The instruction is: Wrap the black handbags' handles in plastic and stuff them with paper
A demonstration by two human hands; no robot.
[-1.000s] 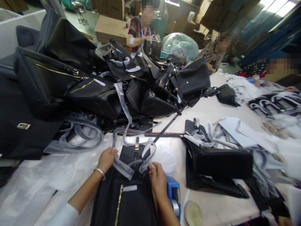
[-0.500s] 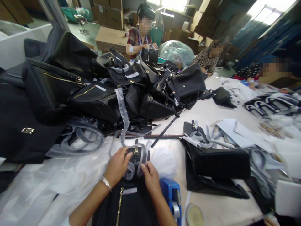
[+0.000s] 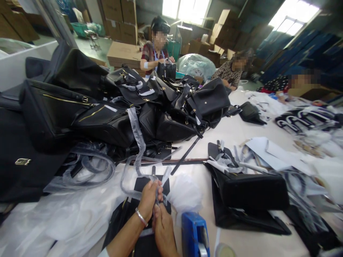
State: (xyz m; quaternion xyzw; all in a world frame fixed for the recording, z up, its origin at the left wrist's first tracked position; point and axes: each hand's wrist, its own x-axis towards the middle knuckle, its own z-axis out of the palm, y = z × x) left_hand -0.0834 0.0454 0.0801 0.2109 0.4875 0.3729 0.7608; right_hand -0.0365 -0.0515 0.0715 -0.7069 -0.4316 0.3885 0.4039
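A black bag point(image 3: 122, 217) with a gold zipper lies in front of me, its flap point(image 3: 139, 184) turned up toward the far side. Above it my left hand point(image 3: 150, 198), with a silver bracelet on the wrist, is closed around a grey plastic-wrapped strap point(image 3: 138, 137). Just below, my right hand point(image 3: 163, 225) pinches the same wrapped strap, close against the left. From my hands the strap loops left and runs up to the bag pile. The fingers hide the flap's buckle and part of the strap.
Black bags point(image 3: 107, 123) are heaped across the table's far left. A blue tape dispenser point(image 3: 195, 232) stands right of my hands, near another black bag point(image 3: 254, 192). White plastic sheeting point(image 3: 80, 217) covers the left front. Co-workers point(image 3: 158, 53) sit beyond the pile.
My hands have come together over the bag, the left moving right and the right moving down and left. Both now grip the wrapped strap. The view has shifted slightly.
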